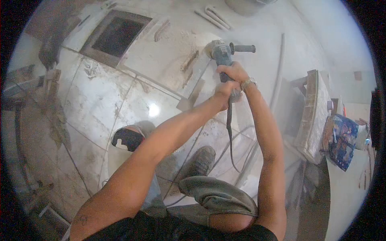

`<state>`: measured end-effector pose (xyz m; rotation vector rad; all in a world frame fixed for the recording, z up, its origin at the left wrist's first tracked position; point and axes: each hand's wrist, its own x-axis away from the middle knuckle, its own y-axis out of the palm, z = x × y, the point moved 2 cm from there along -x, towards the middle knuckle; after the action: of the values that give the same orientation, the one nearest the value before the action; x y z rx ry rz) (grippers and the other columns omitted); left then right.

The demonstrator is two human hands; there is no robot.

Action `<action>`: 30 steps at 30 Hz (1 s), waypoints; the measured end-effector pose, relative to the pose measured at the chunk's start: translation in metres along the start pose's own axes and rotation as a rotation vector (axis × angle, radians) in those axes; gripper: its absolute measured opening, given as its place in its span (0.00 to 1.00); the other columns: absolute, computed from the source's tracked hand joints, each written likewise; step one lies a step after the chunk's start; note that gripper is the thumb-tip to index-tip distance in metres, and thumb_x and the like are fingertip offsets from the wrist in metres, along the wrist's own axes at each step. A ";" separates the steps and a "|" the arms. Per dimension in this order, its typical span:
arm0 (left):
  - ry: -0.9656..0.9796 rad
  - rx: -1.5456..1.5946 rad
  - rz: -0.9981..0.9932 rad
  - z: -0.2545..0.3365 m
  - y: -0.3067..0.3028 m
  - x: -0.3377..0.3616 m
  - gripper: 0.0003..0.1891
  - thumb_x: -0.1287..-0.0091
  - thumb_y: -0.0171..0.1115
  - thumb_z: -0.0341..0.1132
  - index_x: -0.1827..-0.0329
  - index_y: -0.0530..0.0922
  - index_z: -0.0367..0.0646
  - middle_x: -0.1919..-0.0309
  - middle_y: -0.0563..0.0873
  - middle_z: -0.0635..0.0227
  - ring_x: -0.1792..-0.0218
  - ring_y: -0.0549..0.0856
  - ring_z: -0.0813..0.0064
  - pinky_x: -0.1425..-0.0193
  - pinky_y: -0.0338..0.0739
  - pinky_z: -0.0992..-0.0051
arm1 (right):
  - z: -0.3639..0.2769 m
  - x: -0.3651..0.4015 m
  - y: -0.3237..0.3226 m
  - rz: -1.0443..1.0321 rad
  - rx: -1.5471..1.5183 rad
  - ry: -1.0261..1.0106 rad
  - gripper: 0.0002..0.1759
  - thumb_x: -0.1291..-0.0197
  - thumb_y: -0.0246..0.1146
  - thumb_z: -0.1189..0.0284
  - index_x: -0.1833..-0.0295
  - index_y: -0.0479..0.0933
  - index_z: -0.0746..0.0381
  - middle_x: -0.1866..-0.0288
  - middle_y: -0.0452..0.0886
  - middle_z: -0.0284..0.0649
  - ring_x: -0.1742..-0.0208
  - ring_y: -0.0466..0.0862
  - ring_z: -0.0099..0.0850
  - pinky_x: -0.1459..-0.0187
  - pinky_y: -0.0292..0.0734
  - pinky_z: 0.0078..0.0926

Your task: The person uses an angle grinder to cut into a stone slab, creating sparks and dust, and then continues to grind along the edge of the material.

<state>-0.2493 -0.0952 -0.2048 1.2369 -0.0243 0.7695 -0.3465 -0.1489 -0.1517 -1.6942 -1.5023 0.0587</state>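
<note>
Both my hands are wrapped around an angle grinder [222,55] with a teal and grey body. My right hand [235,72], with a watch at the wrist, grips the body just behind the head. Behind it, my left hand [227,94] closes around the rear end, where the black power cord hangs down. The side handle [243,48] points right, with no hand on it. The disc [209,50] faces left, at a pale dusty slab [161,60]; dust hides whether they touch. A brown, rough gouge marks the slab beside the disc.
A dark square opening [117,33] lies beyond the slab. A white bucket [110,162] stands near my left arm. The black cord [231,148] loops by my boot [202,160]. At right are a wrapped panel [313,120] and a patterned cloth [343,140]. Dust hangs around the grinder.
</note>
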 end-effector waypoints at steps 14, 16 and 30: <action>-0.019 -0.067 0.062 -0.002 -0.001 0.016 0.11 0.41 0.63 0.37 0.58 0.78 0.42 0.68 0.82 0.65 0.69 0.85 0.67 0.60 0.85 0.63 | -0.003 0.015 0.001 0.050 0.093 0.004 0.31 0.59 0.74 0.50 0.61 0.86 0.69 0.65 0.88 0.46 0.64 0.87 0.36 0.59 0.81 0.36; -0.024 -0.021 0.113 -0.011 0.001 0.029 0.10 0.44 0.65 0.34 0.61 0.79 0.42 0.70 0.82 0.65 0.72 0.84 0.68 0.64 0.83 0.65 | 0.006 0.023 0.010 0.018 0.038 -0.024 0.30 0.59 0.74 0.51 0.61 0.85 0.69 0.65 0.88 0.45 0.64 0.87 0.36 0.59 0.81 0.36; 0.054 -0.159 0.072 -0.028 -0.009 0.049 0.08 0.40 0.64 0.34 0.61 0.80 0.42 0.69 0.84 0.64 0.70 0.85 0.66 0.62 0.84 0.66 | 0.010 0.042 0.026 -0.005 0.052 -0.067 0.28 0.58 0.73 0.54 0.63 0.84 0.70 0.67 0.87 0.45 0.65 0.87 0.37 0.58 0.81 0.36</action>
<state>-0.2186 -0.0476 -0.2022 1.0690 -0.0847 0.8467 -0.3196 -0.1058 -0.1539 -1.6615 -1.5416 0.1515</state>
